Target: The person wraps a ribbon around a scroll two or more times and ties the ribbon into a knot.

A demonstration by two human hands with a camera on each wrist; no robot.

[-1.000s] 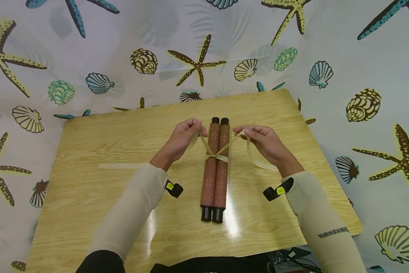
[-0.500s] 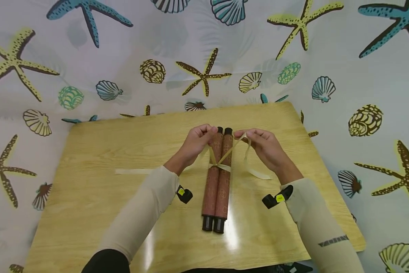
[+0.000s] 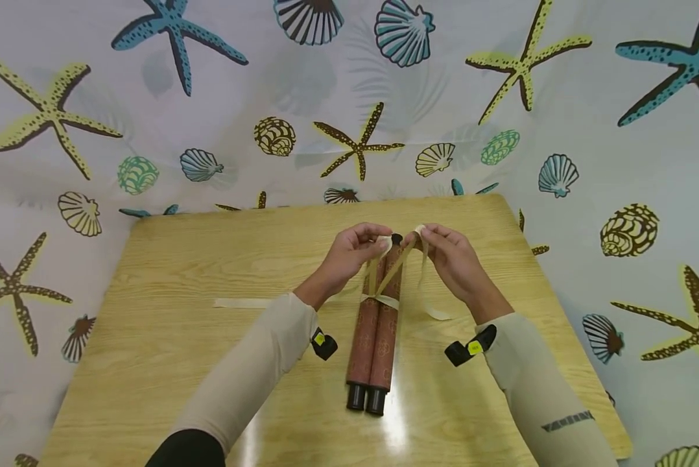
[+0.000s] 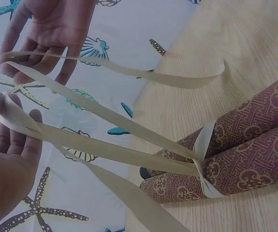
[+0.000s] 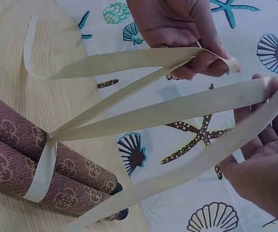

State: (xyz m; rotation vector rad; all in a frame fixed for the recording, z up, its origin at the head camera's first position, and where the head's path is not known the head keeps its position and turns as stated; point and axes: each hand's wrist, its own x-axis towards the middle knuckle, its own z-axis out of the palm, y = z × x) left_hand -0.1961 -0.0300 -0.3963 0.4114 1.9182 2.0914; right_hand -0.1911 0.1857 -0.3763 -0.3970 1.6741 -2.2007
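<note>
Two scrolls (image 3: 383, 344), in red-brown patterned cloth with black end knobs, lie side by side on the table. A cream ribbon (image 5: 168, 113) wraps both, its two ends crossing on top. Above the scrolls' far part, my left hand (image 3: 349, 254) pinches one ribbon end between thumb and fingers. My right hand (image 3: 454, 259), just right of them, pinches the other end. Both lengths rise taut from the crossing (image 4: 197, 164), and the left one is bent over in a small fold at the fingertips. Loose tails hang from each hand.
One ribbon tail (image 3: 241, 303) stretches left across the wooden table (image 3: 168, 363), partly behind the left forearm. The other tail (image 3: 438, 316) droops to the tabletop on the right. A white cloth (image 3: 303, 78) printed with shells and starfish hangs behind the table.
My left hand has moved right over the scrolls' far ends, close to my right hand, and the ribbon at its fingertips now bends into a fold. The head view has tilted upward.
</note>
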